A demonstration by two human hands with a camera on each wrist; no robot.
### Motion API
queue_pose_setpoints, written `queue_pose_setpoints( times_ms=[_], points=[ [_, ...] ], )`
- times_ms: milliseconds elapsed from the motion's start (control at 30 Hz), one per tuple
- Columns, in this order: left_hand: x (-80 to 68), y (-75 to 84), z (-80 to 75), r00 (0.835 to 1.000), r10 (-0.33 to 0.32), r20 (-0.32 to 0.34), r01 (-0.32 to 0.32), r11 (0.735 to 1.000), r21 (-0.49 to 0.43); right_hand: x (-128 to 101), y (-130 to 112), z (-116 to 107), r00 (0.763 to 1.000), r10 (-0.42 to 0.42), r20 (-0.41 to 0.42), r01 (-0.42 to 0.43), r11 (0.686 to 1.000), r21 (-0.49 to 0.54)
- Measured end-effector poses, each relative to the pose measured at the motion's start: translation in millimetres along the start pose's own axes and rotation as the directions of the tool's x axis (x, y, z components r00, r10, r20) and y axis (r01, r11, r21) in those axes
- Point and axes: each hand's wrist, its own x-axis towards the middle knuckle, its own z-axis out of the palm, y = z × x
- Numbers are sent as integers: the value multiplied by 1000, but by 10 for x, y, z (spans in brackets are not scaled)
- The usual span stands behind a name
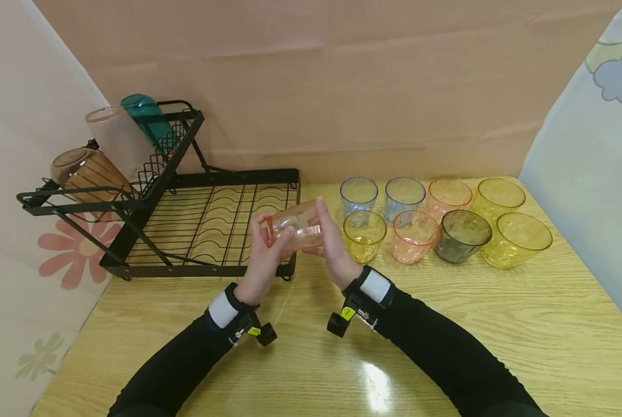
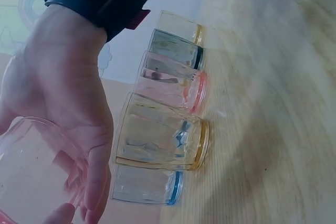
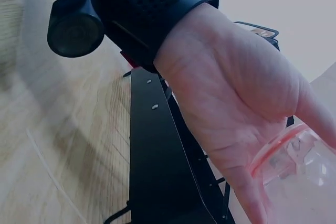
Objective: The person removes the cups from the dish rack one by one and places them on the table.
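A clear pink drinking glass lies on its side between my two hands, held above the table near the rack's front right corner. My left hand grips its left end, with the thumb over the near side. My right hand holds the right end between thumb and fingers. In the left wrist view the right hand shows around a round end of the pink glass. The right wrist view shows the left hand around the other, redder-edged end. Some fingers are hidden behind the glass.
On the left stands a black two-tier dish rack. Its upper tier holds an amber glass, a frosted glass and a teal glass, upside down and tilted. Right of my hands, several coloured glasses stand upright in two rows.
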Motion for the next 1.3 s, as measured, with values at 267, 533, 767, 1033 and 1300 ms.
queue_pose_setpoints(
  times_ms=[267, 533, 767, 1033, 1300],
  points=[
    [-67, 11, 10, 1000, 2, 31, -4, 998, 60, -46, 34, -15, 999, -35, -15, 36, 998, 56],
    [-123, 40, -76, 989, -36, 142, 5, 977, 212, -134, 101, -82, 990, -137, -35, 136, 990, -29],
    [-174, 57, -228, 936, -106, 337, -59, 893, 446, -205, 182, -243, 962, -273, 23, 273, 948, -162],
    [-236, 139, -432, 878, -163, 449, -149, 799, 582, -325, 211, -528, 936, -327, 130, 351, 846, -401],
    [-274, 304, -603, 865, -169, 473, -230, 705, 672, -469, 200, -833, 881, -355, 313, 467, 549, -693]
  ],
)
